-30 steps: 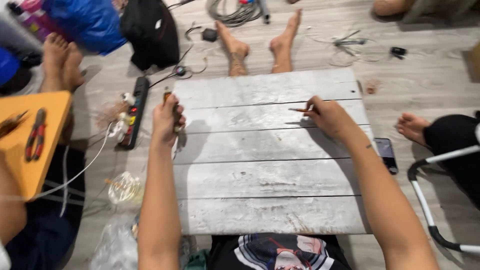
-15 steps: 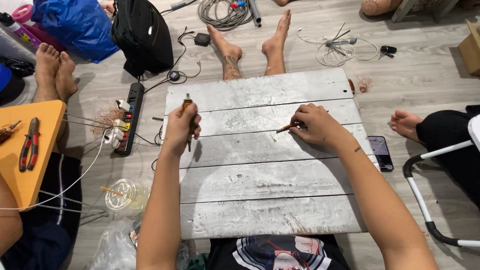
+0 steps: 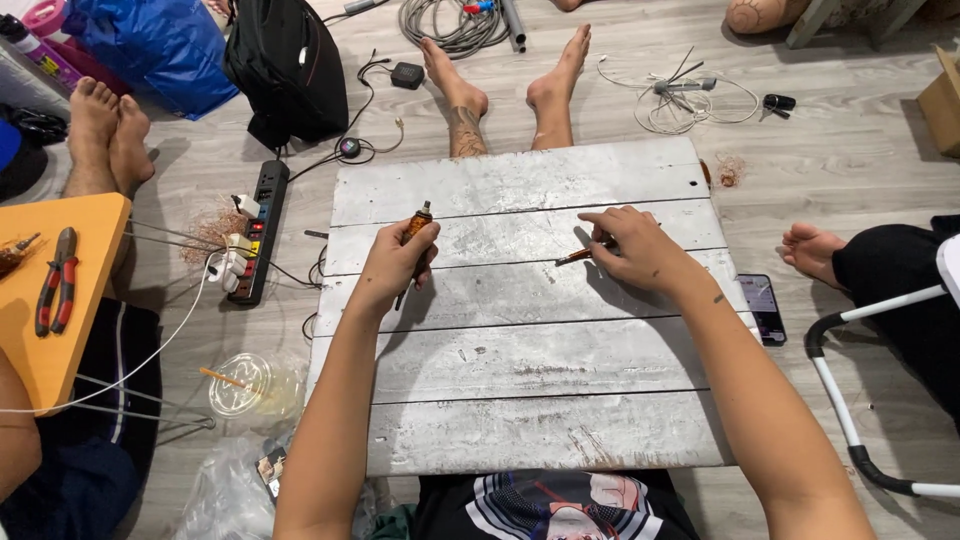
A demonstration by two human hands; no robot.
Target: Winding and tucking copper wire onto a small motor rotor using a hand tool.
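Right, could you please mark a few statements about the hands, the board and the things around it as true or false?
1. The left hand holds a brown-handled tool above the whitewashed board. True.
2. The right hand lies empty and flat on the floor. False: it is over the board, gripping a thin brown stick-like piece.
3. A phone lies by the board's right edge. True.
4. The power strip sits on top of the board. False: it lies on the floor, left of it.
5. Red-handled pliers rest on the orange surface. True.
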